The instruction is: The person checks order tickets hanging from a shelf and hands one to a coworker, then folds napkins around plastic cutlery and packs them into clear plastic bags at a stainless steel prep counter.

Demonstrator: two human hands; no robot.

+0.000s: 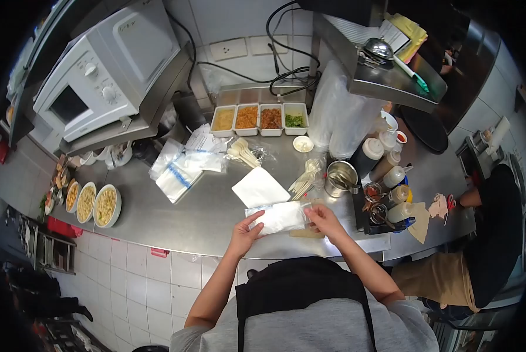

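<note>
In the head view, my left hand [247,236] grips the left end of a clear plastic bag [281,217] with something white and flat in it, probably a folded napkin. My right hand [325,223] pinches the bag's right end between thumb and fingers. The bag is stretched level over the front of the steel counter. Just behind it lies a stack of white napkins [261,187]. Pale disposable spoons [244,154] rest behind the stack, and another bunch of cutlery [305,178] sits in plastic to its right. A pile of clear bags with blue print [178,180] lies to the left.
Four-part row: several topping tubs [247,119] stand at the back. Filled bowls [107,205] are at left, below a microwave [107,70]. Sauce bottles [371,154] and a metal cup [341,178] stand right. A co-worker [489,229] holds red scissors [450,202] at far right.
</note>
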